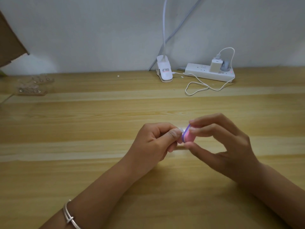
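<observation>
The left hand [155,142] is curled, its thumb and forefinger pinching a small pale piece [180,130] that is too blurred to make out. A silver bangle [70,215] circles the forearm well behind this hand, near the lower edge of the view. Just right of the left fingertips, touching the pale piece, is the pink and purple block [187,136], held above the wooden worktop [82,123] between the two hands. The right hand [229,146] pinches the block, with the forefinger on its upper end, the thumb under its lower end and another finger against its pink face. The remaining fingers are loosely arched.

Far beyond the left hand and well off to its left, a torn cardboard flap [9,40] leans in from the corner. Below it, clear plastic trays [33,85] lie on the worktop holding small shiny bits. Beyond the gap between the hands, at the wall, stands a white clip lamp base [164,71], its neck rising out of view. Beyond the right hand lies a white power strip [209,73] with a white charger [216,65] plugged in. A white cable [198,87] loops from the charger across the worktop to the lamp base.
</observation>
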Motion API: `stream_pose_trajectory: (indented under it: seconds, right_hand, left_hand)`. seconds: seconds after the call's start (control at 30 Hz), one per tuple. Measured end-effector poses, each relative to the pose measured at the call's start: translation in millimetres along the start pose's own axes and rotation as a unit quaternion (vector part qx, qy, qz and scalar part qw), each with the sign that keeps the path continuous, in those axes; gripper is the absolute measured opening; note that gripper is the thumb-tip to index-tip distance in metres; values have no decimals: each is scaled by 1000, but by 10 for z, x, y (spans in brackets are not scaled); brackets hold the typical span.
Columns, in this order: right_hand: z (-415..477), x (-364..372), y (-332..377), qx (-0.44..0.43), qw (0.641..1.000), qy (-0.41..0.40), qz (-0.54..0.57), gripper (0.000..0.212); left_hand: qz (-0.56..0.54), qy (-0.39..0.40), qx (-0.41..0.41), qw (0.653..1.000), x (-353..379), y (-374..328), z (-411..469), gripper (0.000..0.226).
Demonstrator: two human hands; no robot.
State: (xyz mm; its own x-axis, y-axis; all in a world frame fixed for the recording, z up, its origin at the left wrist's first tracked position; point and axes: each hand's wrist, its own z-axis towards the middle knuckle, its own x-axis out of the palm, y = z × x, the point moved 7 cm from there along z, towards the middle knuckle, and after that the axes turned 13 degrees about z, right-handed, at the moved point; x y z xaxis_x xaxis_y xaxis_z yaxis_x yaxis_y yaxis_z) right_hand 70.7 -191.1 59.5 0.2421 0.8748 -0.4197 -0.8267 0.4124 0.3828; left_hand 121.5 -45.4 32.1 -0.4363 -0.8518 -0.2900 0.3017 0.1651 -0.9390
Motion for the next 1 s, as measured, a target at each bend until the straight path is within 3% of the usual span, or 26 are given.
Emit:
stream_pose_trajectory:
  seconds: [0.2,0.37,0.5,0.67,0.73,0.9,1.0]
  right_hand:
    - [-18,112,86,-28,999,34,12,18]
    - [34,-135,-193,80,996,-21,24,19]
    - [19,-46,-106,73,995,-10,67,22]
    - [34,-97,-193,82,997,5,3,19]
    - [43,-151,-204,87,996,-12,6,18]
    - [-4,42,-86,44,998,39,27,21]
    - [24,-118,-199,79,997,1,-3,21]
  left_hand:
    - [4,1,2,1000,5,7,-3,31]
    - [25,-12,-3,1000,-17,12,12,26]
    - [54,-4,19,998,13,-38,-1,22]
    - [163,2,40,986,50,-46,-10,21]
    - [183,-14,44,982,40,-39,-7,21]
    - [246,-38,92,964,53,-108,-29,17]
    - [267,-58,94,957,37,-113,-29,17]
